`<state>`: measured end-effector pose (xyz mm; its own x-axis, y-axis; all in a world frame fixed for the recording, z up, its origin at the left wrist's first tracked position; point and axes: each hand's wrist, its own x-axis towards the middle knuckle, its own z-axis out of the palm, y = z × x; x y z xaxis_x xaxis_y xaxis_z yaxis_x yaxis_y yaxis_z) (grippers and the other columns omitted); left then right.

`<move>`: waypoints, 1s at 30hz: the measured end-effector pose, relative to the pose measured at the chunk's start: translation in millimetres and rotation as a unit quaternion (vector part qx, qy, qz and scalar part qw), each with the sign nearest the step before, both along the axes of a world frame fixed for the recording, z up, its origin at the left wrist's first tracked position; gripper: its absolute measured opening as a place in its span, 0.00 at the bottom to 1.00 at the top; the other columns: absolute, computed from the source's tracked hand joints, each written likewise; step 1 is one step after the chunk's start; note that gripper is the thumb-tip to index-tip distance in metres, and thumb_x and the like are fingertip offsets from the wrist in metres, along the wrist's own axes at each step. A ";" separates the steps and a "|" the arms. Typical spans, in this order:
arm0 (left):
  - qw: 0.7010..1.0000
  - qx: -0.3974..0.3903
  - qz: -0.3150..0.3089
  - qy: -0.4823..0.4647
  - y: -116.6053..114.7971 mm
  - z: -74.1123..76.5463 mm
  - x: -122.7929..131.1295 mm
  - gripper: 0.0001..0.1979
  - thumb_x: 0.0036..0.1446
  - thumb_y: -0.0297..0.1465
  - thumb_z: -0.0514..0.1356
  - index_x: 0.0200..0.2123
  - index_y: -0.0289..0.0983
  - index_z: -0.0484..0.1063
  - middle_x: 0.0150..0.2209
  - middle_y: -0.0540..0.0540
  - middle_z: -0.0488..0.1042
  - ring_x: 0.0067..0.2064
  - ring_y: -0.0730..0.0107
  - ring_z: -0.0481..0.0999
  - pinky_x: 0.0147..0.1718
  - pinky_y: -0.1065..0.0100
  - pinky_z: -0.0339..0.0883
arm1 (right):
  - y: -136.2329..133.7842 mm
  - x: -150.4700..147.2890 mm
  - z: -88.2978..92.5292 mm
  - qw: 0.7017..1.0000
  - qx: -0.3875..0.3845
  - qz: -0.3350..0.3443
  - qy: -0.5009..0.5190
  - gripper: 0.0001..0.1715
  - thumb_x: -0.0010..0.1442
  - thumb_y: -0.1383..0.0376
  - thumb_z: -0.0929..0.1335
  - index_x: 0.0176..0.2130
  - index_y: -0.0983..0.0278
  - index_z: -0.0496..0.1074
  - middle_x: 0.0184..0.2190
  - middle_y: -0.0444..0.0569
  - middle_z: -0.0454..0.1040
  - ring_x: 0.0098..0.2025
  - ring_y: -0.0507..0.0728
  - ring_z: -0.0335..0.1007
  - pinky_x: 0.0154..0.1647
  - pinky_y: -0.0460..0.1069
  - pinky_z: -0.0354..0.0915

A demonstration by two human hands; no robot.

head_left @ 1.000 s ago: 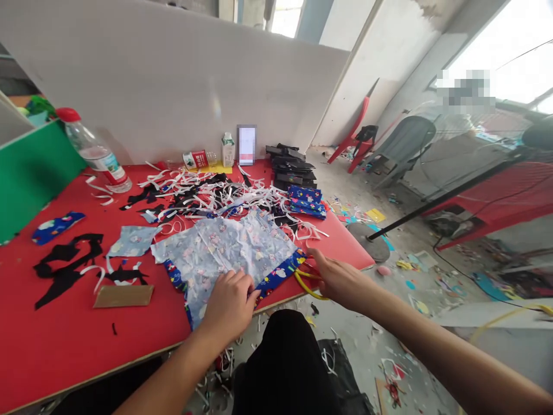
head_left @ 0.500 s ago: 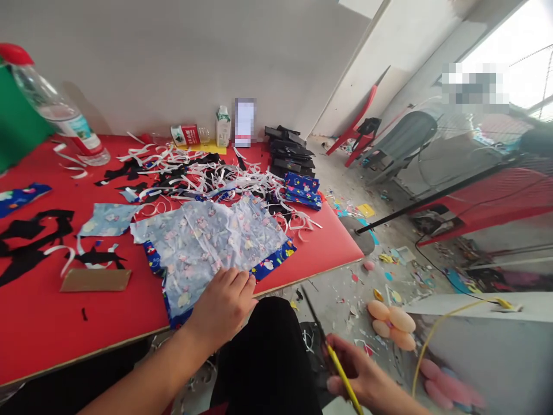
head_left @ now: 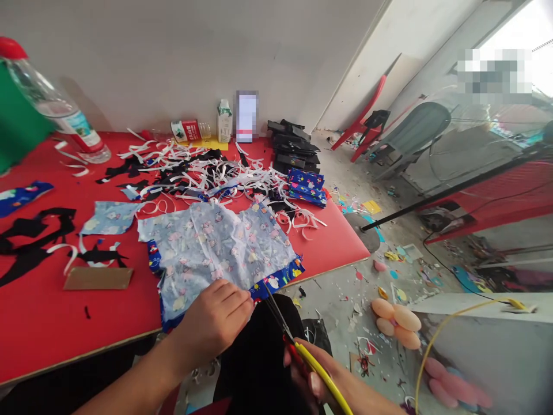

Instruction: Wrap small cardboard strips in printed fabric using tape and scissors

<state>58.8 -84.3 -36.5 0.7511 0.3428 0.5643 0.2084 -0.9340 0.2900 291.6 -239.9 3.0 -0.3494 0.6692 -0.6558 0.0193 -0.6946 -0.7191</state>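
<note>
My left hand point(head_left: 213, 320) rests at the near edge of the red table point(head_left: 52, 334), fingers curled down and pinching the near hem of the printed fabric point(head_left: 220, 248). The fabric lies flat, pale side up, its blue border showing along the edge. My right hand point(head_left: 319, 380), low over my lap, is wrapped around the yellow and red handles of the scissors point(head_left: 294, 343). The blades point up and away from me, the tip just beside the blue border, close to my left fingertips. White and black strips point(head_left: 203, 173) lie heaped beyond the fabric, and a cardboard piece point(head_left: 98, 278) lies to its left.
</note>
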 end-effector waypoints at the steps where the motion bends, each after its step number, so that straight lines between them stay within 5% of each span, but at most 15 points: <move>1: 1.000 -0.004 -0.005 -0.003 -0.1 0.6 -0.4 0.07 0.69 0.21 0.58 0.43 0.34 0.76 0.38 0.44 0.84 0.39 0.62 0.82 0.40 0.59 0.73 | 1.4 -4.3 -1.8 1.000 -0.005 -0.015 0.003 0.48 0.52 0.25 0.68 0.48 0.61 0.66 0.31 0.40 0.61 0.28 0.49 0.58 0.32 0.46 0.58; 6: 1.000 -0.008 -0.013 0.003 -0.7 -5.3 -5.2 0.06 0.69 0.21 0.58 0.45 0.33 0.75 0.41 0.44 0.84 0.43 0.60 0.82 0.46 0.58 0.72 | 9.4 -20.8 -9.2 0.995 -0.056 -0.078 -0.002 0.45 0.56 0.25 0.66 0.44 0.62 0.66 0.25 0.38 0.65 0.20 0.47 0.61 0.23 0.44 0.58; 11: 1.000 -0.017 -0.003 0.008 -2.1 -8.3 -6.7 0.06 0.70 0.22 0.58 0.46 0.33 0.75 0.43 0.43 0.84 0.44 0.60 0.81 0.47 0.57 0.72 | 12.8 -23.9 -11.2 0.991 -0.091 -0.086 -0.041 0.48 0.48 0.22 0.68 0.40 0.60 0.63 0.20 0.34 0.61 0.16 0.46 0.55 0.15 0.41 0.53; 15: 0.998 -0.005 0.053 0.033 -3.4 -5.9 -2.6 0.12 0.72 0.31 0.59 0.53 0.30 0.74 0.48 0.37 0.83 0.46 0.55 0.81 0.47 0.53 0.74 | 13.9 -19.4 -7.8 0.995 -0.064 -0.067 -0.035 0.48 0.50 0.23 0.67 0.41 0.62 0.65 0.22 0.35 0.61 0.18 0.45 0.56 0.18 0.41 0.52; 21: 0.994 0.083 0.063 -0.002 -4.0 -5.7 1.1 0.12 0.72 0.21 0.53 0.43 0.31 0.78 0.42 0.41 0.84 0.42 0.57 0.82 0.40 0.57 0.75 | 22.7 -17.5 -1.9 0.999 -0.025 -0.039 0.002 0.48 0.53 0.24 0.67 0.43 0.63 0.65 0.26 0.38 0.64 0.21 0.46 0.63 0.24 0.42 0.57; 25: 0.993 0.110 0.039 -0.031 -2.9 -4.2 1.3 0.13 0.72 0.22 0.53 0.44 0.29 0.79 0.48 0.39 0.85 0.51 0.54 0.82 0.48 0.57 0.75 | 28.5 -24.1 -3.9 0.998 -0.037 -0.057 -0.008 0.48 0.54 0.23 0.64 0.42 0.63 0.65 0.23 0.39 0.67 0.18 0.46 0.63 0.20 0.42 0.53; 30: 0.992 0.107 0.052 -0.044 -1.0 -2.6 3.6 0.13 0.72 0.22 0.54 0.44 0.29 0.79 0.47 0.39 0.85 0.49 0.55 0.83 0.49 0.57 0.76 | 31.0 -29.3 -6.4 0.994 -0.063 -0.088 -0.034 0.45 0.53 0.24 0.67 0.40 0.60 0.63 0.17 0.34 0.63 0.12 0.45 0.53 0.13 0.41 0.49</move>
